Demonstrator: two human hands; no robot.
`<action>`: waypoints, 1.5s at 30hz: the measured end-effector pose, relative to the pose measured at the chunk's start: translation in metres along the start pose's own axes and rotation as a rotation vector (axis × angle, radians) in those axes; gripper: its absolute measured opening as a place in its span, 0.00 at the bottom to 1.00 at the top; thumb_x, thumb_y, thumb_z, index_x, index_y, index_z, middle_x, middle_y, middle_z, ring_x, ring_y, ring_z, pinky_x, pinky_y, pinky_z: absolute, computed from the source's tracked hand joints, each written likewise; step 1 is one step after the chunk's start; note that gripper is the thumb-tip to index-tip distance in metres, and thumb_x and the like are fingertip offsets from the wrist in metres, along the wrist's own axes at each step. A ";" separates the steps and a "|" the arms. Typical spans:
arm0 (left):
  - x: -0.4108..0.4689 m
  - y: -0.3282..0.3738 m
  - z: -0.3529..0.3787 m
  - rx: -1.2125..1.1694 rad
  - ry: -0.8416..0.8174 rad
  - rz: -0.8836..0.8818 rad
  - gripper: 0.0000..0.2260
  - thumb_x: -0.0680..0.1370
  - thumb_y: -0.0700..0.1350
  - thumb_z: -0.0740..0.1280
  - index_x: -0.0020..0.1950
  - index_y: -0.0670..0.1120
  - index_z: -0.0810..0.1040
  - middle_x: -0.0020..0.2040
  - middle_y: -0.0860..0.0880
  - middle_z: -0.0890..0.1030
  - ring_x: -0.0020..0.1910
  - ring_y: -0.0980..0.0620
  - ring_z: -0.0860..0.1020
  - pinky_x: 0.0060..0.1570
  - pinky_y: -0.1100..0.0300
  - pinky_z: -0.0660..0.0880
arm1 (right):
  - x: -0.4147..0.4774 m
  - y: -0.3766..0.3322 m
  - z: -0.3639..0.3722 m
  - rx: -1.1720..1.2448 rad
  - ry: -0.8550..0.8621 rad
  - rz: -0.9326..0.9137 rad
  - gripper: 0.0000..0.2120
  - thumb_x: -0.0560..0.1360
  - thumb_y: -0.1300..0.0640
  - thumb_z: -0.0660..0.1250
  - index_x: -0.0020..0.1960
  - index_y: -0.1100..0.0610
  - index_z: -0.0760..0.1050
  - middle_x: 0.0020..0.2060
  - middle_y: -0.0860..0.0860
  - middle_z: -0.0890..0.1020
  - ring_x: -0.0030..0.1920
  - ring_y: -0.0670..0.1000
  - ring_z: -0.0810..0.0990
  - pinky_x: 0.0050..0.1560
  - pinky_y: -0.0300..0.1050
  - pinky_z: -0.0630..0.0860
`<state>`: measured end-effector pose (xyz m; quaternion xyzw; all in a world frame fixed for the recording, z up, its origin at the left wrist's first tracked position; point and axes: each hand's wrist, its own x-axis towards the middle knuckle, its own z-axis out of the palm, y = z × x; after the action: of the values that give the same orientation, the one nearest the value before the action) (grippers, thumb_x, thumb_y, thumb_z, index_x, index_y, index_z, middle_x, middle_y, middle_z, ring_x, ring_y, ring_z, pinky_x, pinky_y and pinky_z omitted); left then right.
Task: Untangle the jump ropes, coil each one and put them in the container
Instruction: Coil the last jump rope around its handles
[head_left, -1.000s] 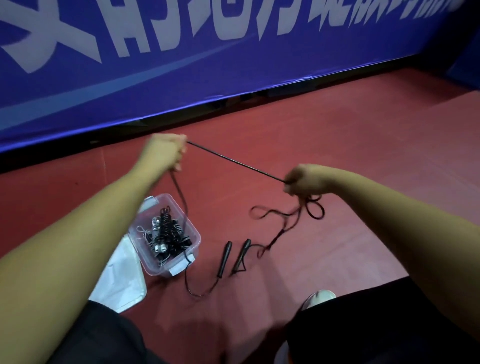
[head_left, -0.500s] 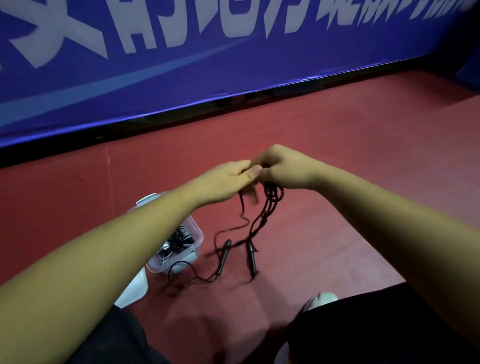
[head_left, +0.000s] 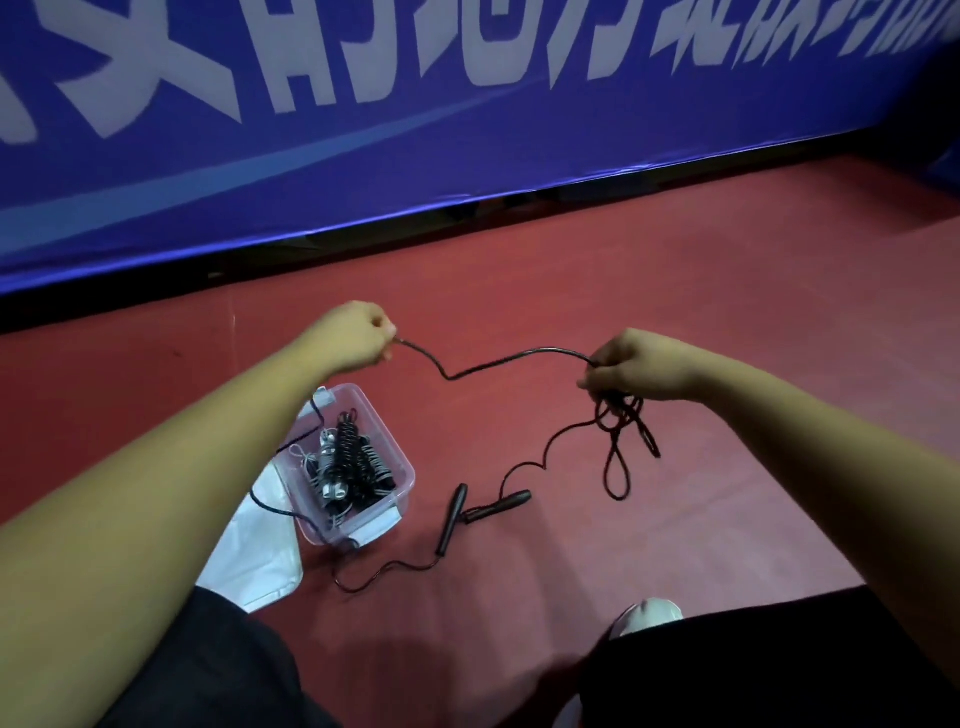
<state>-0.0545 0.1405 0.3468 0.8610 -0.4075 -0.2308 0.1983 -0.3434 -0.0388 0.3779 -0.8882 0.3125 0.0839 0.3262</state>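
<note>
Between left hand (head_left: 353, 338) and right hand (head_left: 639, 371) the rope (head_left: 493, 366) sags left-right; left fingers (head_left: 382, 332) pinch it, right fingers (head_left: 597, 384) clutch the coil (head_left: 621, 431).

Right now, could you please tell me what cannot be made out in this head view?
All in head view.
Thin black jump rope: stretch below the left hand hidden behind forearm.
Clear plastic container: coiled contents too small to count.
Blue banner: lettering cut by top edge.
</note>
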 end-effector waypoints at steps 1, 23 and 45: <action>-0.003 0.009 0.004 0.125 0.025 0.047 0.13 0.82 0.46 0.64 0.63 0.42 0.77 0.61 0.39 0.79 0.57 0.47 0.80 0.60 0.55 0.73 | 0.001 -0.015 0.003 0.012 -0.007 -0.043 0.14 0.79 0.55 0.69 0.35 0.56 0.79 0.27 0.49 0.79 0.26 0.44 0.74 0.32 0.36 0.70; -0.001 -0.004 -0.015 0.007 0.145 -0.127 0.15 0.81 0.51 0.66 0.61 0.41 0.77 0.59 0.39 0.79 0.55 0.44 0.80 0.57 0.54 0.72 | 0.000 0.005 -0.009 0.062 0.047 -0.013 0.13 0.79 0.55 0.68 0.41 0.63 0.78 0.27 0.51 0.77 0.27 0.49 0.76 0.30 0.40 0.74; -0.005 0.009 0.000 -0.508 0.093 -0.274 0.10 0.85 0.45 0.56 0.49 0.42 0.73 0.35 0.46 0.73 0.22 0.55 0.75 0.23 0.67 0.68 | 0.000 0.028 -0.012 0.197 -0.006 0.127 0.17 0.72 0.50 0.76 0.43 0.65 0.79 0.27 0.54 0.72 0.28 0.52 0.69 0.27 0.41 0.66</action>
<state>-0.0630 0.1395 0.3525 0.8406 -0.2069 -0.3102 0.3929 -0.3612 -0.0626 0.3721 -0.8300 0.3738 0.0760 0.4070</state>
